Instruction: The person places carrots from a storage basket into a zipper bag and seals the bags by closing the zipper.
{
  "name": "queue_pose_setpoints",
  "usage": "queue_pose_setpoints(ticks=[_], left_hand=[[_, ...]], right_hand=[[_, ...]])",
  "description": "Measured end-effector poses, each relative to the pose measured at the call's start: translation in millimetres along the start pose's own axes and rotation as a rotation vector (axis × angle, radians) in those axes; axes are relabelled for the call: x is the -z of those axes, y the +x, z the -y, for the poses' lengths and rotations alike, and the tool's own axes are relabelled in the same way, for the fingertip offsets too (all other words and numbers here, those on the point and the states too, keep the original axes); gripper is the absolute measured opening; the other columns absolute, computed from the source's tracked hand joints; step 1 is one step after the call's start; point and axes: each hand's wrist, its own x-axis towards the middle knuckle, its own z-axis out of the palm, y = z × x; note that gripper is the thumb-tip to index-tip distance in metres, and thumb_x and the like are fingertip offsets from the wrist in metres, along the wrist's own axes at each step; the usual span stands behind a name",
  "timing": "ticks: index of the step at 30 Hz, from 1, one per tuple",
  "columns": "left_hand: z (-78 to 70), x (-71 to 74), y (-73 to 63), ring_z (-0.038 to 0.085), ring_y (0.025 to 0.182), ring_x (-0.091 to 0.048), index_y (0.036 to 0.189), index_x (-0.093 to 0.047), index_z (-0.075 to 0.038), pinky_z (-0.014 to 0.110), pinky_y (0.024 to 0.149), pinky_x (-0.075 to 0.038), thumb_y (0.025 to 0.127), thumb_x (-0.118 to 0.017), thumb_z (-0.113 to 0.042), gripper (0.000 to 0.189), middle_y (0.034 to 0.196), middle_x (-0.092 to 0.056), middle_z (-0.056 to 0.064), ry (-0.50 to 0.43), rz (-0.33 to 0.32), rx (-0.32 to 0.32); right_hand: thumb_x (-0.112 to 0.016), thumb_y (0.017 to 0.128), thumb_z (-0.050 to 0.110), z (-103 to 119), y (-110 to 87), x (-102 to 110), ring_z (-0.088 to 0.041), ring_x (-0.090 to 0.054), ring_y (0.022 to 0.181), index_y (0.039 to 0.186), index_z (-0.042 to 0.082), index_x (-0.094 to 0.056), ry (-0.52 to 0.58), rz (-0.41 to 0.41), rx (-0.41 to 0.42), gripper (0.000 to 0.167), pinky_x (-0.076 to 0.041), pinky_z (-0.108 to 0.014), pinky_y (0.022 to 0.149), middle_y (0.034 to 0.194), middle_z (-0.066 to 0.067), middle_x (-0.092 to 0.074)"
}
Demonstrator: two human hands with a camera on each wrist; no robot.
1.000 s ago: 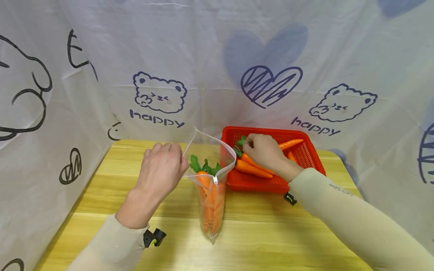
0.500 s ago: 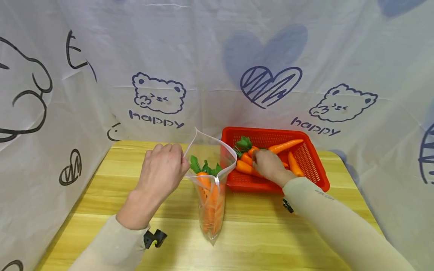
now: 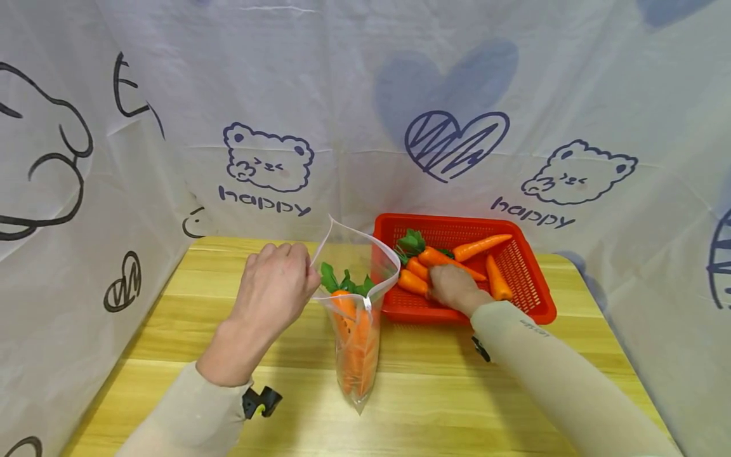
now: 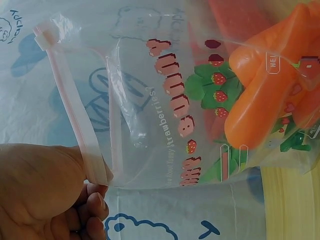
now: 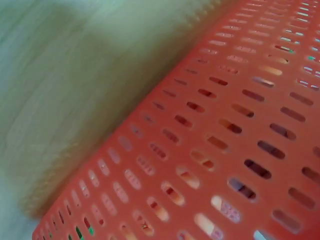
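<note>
My left hand [image 3: 273, 279] pinches the left rim of a clear zip bag [image 3: 358, 355] between thumb and curled fingers. The bag's mouth gapes, and its white slider shows at the front. Inside stand orange carrots [image 3: 353, 333] with green tops. In the left wrist view, thumb and fingers hold the zip strip [image 4: 82, 127] at its end. My right hand [image 3: 457, 289] reaches down into a red basket [image 3: 528, 273], over the thin end of the front carrot [image 3: 412, 283]. Its fingertips are hidden, so I cannot tell whether they grip that carrot.
More carrots lie in the basket: one at the back [image 3: 482, 246] and one at the right [image 3: 498, 279]. The basket's slotted wall [image 5: 215, 145] fills much of the right wrist view. Behind the wooden table [image 3: 434, 393] hangs a printed white cloth [image 3: 365, 95].
My right hand has moved from the back carrots toward the basket's front, uncovering the carrots behind. The back-left carrot now lies more slanted. My left hand and the bag stay nearly still.
</note>
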Motion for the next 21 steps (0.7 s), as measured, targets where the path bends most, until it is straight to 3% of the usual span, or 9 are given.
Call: queue_pose_setpoints(ticks=[3, 8, 11, 15, 21], left_hand=[[-0.6, 0.3, 0.4, 0.029, 0.059, -0.045, 0.072, -0.055, -0.007, 0.038, 0.055, -0.036, 0.085, -0.065, -0.007, 0.016, 0.061, -0.048, 0.004, -0.001, 0.002, -0.002], [-1.7, 0.8, 0.7, 0.029, 0.06, -0.046, 0.073, -0.056, -0.007, 0.038, 0.056, -0.036, 0.085, -0.064, -0.007, 0.015, 0.062, -0.05, 0.005, -0.002, 0.013, 0.002], [-2.2, 0.7, 0.4, 0.028, 0.06, -0.046, 0.073, -0.056, -0.007, 0.038, 0.056, -0.037, 0.086, -0.063, -0.008, 0.014, 0.062, -0.051, 0.004, -0.006, 0.02, 0.007], [-2.4, 0.2, 0.5, 0.028, 0.059, -0.046, 0.073, -0.056, -0.007, 0.037, 0.056, -0.036, 0.084, -0.064, -0.007, 0.014, 0.062, -0.05, 0.005, -0.007, 0.015, -0.002], [-2.6, -0.3, 1.5, 0.028, 0.058, -0.044, 0.073, -0.056, -0.007, 0.037, 0.055, -0.035, 0.083, -0.063, -0.006, 0.013, 0.061, -0.049, 0.004, -0.013, 0.01, -0.012]], right_hand=[[-0.073, 0.094, 0.027, -4.6, -1.4, 1.0, -0.027, -0.062, 0.07, 0.083, 0.013, -0.066, -0.006, 0.035, 0.014, 0.019, -0.058, -0.044, 0.078, 0.069, -0.002, -0.061], [-0.065, 0.098, 0.028, -19.2, -6.6, 6.0, -0.023, -0.061, 0.068, 0.103, 0.014, -0.076, -0.05, 0.111, 0.042, 0.018, -0.057, -0.037, 0.072, 0.074, -0.002, -0.064], [-0.066, 0.097, 0.026, -28.3, -11.0, 8.7, -0.021, -0.06, 0.066, 0.1, 0.016, -0.076, -0.075, 0.153, 0.054, 0.014, -0.053, -0.033, 0.069, 0.076, -0.002, -0.066], [-0.069, 0.095, 0.025, -34.9, -13.5, 8.9, -0.02, -0.058, 0.061, 0.093, 0.016, -0.075, -0.078, 0.141, 0.105, 0.012, -0.049, -0.032, 0.065, 0.076, -0.002, -0.068], [-0.078, 0.092, 0.032, -32.4, -13.1, 5.6, -0.023, -0.06, 0.071, 0.091, 0.015, -0.071, -0.005, 0.129, 0.08, 0.018, -0.054, -0.039, 0.079, 0.077, -0.001, -0.063]])
